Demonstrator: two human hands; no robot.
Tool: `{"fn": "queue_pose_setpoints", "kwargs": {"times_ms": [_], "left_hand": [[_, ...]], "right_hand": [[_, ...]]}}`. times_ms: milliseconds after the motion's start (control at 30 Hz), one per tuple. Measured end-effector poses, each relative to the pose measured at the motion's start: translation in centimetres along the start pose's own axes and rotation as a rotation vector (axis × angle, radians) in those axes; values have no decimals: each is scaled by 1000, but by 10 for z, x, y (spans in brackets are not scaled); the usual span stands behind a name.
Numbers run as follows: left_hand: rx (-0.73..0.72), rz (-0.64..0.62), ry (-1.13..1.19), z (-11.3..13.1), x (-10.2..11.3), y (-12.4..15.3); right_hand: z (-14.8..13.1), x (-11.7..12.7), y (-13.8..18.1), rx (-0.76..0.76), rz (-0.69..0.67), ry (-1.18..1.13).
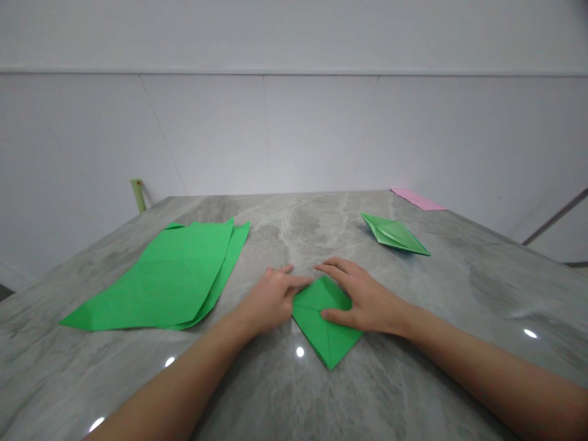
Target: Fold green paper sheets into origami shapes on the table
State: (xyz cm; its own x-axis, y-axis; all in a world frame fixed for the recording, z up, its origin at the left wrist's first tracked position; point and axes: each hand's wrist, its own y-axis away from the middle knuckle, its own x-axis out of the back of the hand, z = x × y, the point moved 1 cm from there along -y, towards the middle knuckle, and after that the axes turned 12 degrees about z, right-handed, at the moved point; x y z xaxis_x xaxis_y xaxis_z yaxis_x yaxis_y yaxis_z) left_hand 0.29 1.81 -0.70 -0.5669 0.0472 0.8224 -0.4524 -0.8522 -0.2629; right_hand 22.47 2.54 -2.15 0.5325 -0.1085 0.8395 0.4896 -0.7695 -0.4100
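A green sheet of paper [328, 343], folded into a small diamond with crease lines on its face, lies flat on the grey marbled table [285, 398] in front of me. My left hand [271, 297] is at its left corner, the index finger stretched along the upper left edge and the other fingers partly curled; its thumb is mostly hidden. From the right, my right hand [361, 297] holds the paper, with the thumb lying on top and the fingers reaching round the upper right edge towards the top corner.
Several loose green sheets [160, 275] lie overlapped on the left. A folded green paper piece [395, 234] with pointed ends sits at the back right. Behind it, a pink sheet [418, 199] rests at the table's edge. A light green strip [138, 195] stands by the white wall [316, 135].
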Motion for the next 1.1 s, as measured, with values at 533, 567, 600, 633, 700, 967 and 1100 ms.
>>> {"fn": "queue_pose_setpoints", "kwargs": {"times_ms": [533,567,600,633,700,967,1100], "left_hand": [[-286,-267,-88,16,-11,11],[-277,-275,-95,17,-9,10],[-270,-283,-97,17,-8,10],[-265,-291,-98,18,-7,10],[-255,-306,-93,19,-5,11],[-221,-374,-77,21,-2,9],[-218,-385,-70,21,-2,8]], "right_hand": [[-5,6,-1,9,-22,19],[-6,7,-1,8,-28,21],[-7,7,-1,5,-36,23],[-7,8,-1,1,-45,27],[-8,8,-1,-9,-72,34],[-14,12,1,-60,-229,54],[-18,14,1,-51,-288,43]]}}
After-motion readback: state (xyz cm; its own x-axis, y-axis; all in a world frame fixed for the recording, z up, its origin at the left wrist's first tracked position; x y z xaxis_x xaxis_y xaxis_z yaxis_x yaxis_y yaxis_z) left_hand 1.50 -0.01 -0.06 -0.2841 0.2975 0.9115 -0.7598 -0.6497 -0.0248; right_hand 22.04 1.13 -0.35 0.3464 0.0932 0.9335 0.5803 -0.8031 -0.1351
